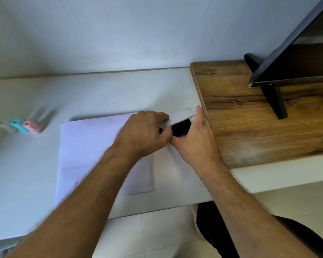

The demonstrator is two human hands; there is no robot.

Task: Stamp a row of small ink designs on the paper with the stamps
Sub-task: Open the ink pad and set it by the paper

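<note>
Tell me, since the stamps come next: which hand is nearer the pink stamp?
Left. The left hand is over the paper, to the right of the pink stamp; the right hand is farther right, by the ink pad.

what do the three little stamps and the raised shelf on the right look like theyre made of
The stamps: probably plastic, judging by their smooth, matte pastel cream, teal and pink bodies; they are blurred, so not certain. The raised shelf: wood-look board with brown grain and dark streaks, faintly glossy; whether it is solid wood or printed laminate cannot be told.
</note>
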